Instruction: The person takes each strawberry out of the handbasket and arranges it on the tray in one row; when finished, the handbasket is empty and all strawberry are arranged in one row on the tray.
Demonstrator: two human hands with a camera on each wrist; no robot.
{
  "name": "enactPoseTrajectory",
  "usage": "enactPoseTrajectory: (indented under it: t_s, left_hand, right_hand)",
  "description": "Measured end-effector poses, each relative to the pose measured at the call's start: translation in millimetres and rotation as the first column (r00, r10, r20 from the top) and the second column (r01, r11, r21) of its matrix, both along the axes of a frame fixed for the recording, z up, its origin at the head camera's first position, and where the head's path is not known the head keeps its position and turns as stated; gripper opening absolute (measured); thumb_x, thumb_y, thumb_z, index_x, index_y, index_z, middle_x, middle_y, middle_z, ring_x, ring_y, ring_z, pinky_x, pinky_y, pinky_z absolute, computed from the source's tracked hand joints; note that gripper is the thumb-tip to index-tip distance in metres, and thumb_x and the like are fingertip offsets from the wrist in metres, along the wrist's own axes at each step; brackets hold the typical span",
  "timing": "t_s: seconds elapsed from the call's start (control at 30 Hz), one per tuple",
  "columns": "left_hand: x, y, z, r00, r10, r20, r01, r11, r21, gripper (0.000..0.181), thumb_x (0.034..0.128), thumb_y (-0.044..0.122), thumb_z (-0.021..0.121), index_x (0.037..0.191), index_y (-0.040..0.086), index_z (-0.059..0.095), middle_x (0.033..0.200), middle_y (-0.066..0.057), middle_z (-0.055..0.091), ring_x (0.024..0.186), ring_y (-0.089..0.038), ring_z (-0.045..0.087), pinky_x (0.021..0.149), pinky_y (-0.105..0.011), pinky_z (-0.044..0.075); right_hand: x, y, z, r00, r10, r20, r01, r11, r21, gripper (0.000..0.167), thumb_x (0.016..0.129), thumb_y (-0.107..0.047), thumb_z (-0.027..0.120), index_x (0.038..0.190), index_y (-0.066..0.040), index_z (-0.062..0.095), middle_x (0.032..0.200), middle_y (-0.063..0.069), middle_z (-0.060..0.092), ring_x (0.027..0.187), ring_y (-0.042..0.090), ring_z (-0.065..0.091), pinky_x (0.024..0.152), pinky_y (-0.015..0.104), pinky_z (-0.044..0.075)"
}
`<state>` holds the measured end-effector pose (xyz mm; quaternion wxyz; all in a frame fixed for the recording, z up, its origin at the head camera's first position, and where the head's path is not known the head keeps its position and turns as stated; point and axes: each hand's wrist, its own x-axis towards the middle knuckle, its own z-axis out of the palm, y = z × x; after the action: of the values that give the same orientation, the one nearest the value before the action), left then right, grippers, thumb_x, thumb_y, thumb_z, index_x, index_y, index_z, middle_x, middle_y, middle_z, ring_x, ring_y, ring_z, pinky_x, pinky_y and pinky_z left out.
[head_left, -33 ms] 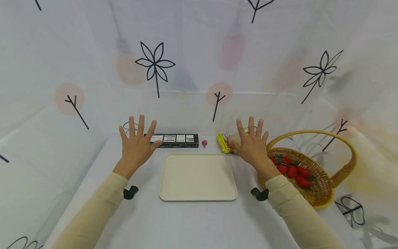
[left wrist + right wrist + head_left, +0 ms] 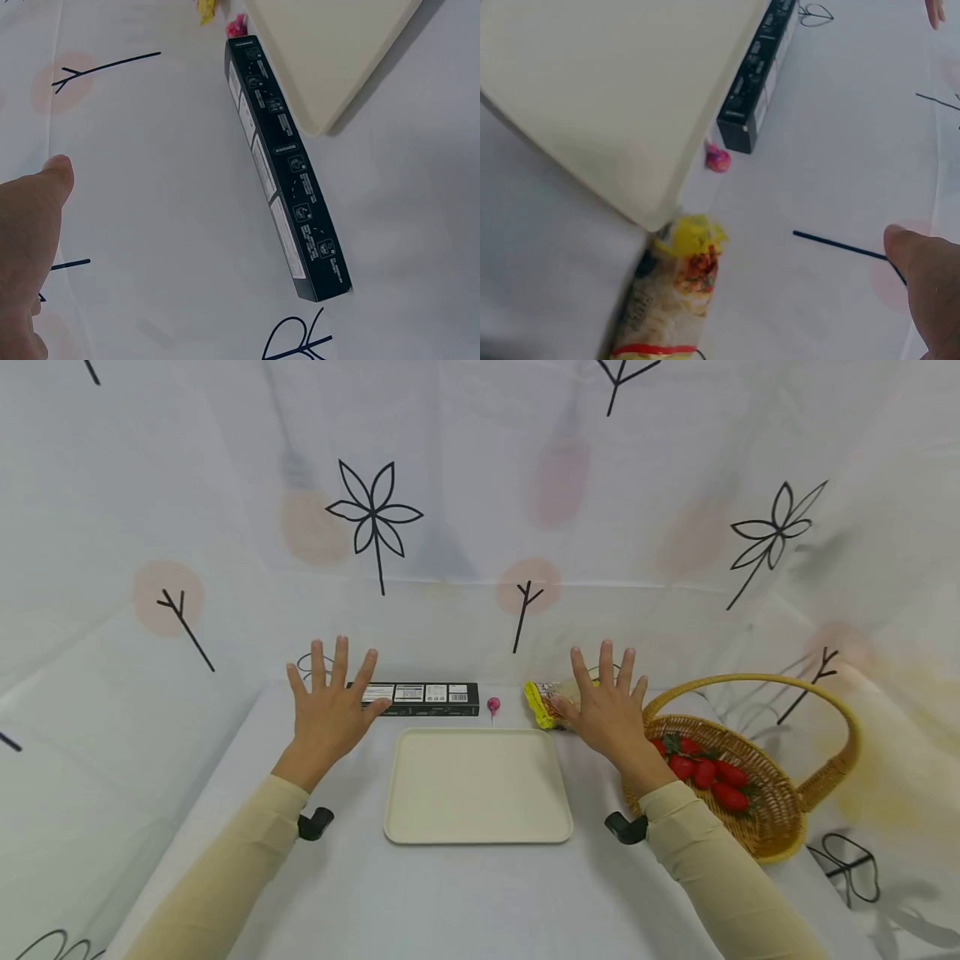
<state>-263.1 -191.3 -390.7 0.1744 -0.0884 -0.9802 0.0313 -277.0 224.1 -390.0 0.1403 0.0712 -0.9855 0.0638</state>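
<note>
Both hands are held up with fingers spread, apart from everything on the table. My left hand [image 2: 327, 717] is nearest a long black box [image 2: 420, 699], part of which it hides in the head view. In front of a yellow-ended clear food packet [image 2: 542, 703] is my right hand [image 2: 609, 714], covering much of it; the right wrist view shows more of the packet [image 2: 675, 289]. Between box and packet lies a pink lollipop [image 2: 492, 703]. Nearer my body, a cream rectangular tray [image 2: 480, 837] lies between the forearms with nothing on it.
At the right stands a wicker basket [image 2: 787, 835] with a tall arched handle, holding several red strawberry-like fruits [image 2: 705, 772]; the right forearm hides part of it. A white cloth [image 2: 480, 902] covers the table, and a patterned white curtain [image 2: 465, 527] hangs behind.
</note>
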Motion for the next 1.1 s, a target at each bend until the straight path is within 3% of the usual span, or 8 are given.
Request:
enactPoseTrajectory:
  t_s: [0.4,0.63,0.8,0.93,1.0,1.1]
  left_hand:
    - [-1.0,2.0,-0.7,1.000,0.000,0.007,0.000,1.000,0.018,0.083,0.1006,0.066,0.043,0.165,0.027,0.010,0.169,-0.015,-0.017,0.150,-0.045,-0.026,0.114,-0.081,-0.002]
    - [5.1,6.7,-5.5,1.000,-0.014,-0.003,0.014,0.999,0.041,0.084,0.0994,0.065,0.048,0.165,0.027,0.011,0.170,-0.020,-0.003,0.152,-0.047,-0.017,0.114,-0.081,0.003]
    - [19.1,11.1,-24.0,0.999,-0.042,0.034,0.040,0.997,0.060,0.085,0.0982,0.063,0.053,0.165,0.025,0.016,0.168,-0.025,0.006,0.153,-0.051,-0.001,0.115,-0.079,0.013]
    - [36.3,9.7,-47.1,0.991,-0.060,0.120,0.041,0.987,0.156,0.081,0.0971,0.052,0.063,0.162,0.017,0.029,0.159,-0.029,0.032,0.144,-0.053,0.033,0.110,-0.073,0.034]
    - [45.5,7.1,-58.7,0.978,-0.066,0.196,0.017,0.971,0.240,0.076,0.0959,0.043,0.069,0.158,0.013,0.037,0.150,-0.029,0.046,0.133,-0.051,0.047,0.101,-0.069,0.046]
    - [57.4,2.9,-76.0,0.945,-0.073,0.319,-0.051,0.931,0.362,0.069,0.0932,0.033,0.074,0.152,0.010,0.047,0.133,-0.025,0.061,0.117,-0.045,0.060,0.089,-0.062,0.055]
  right_hand:
    - [0.0,1.6,-0.8,1.000,-0.011,0.026,0.011,1.000,0.006,0.086,0.100,-0.057,0.054,0.165,-0.023,0.010,0.168,0.023,-0.013,0.149,0.051,-0.022,0.112,0.083,0.001]
    - [10.2,4.2,-1.7,1.000,0.021,0.014,-0.021,1.000,0.016,0.086,0.099,-0.054,0.058,0.165,-0.022,0.014,0.168,0.026,-0.003,0.151,0.054,-0.012,0.114,0.081,0.008]
    - [35.4,10.3,-2.6,0.992,0.121,-0.025,-0.122,0.992,-0.043,0.082,0.098,-0.045,0.064,0.163,-0.017,0.023,0.163,0.028,0.022,0.150,0.054,0.015,0.112,0.075,0.029]
    - [64.6,17.5,0.9,0.980,0.200,-0.001,-0.197,0.966,-0.165,0.070,0.099,-0.038,0.066,0.157,-0.011,0.038,0.145,0.024,0.054,0.128,0.047,0.055,0.098,0.066,0.050]
    - [78.3,24.9,1.9,0.976,0.217,0.007,-0.210,0.952,-0.223,0.059,0.099,-0.034,0.067,0.150,-0.009,0.050,0.127,0.019,0.068,0.109,0.039,0.068,0.087,0.058,0.058]
    - [94.5,43.3,0.9,0.973,0.231,-0.010,-0.223,0.929,-0.295,0.038,0.097,-0.025,0.071,0.130,-0.007,0.067,0.101,0.008,0.075,0.087,0.023,0.071,0.074,0.043,0.061]
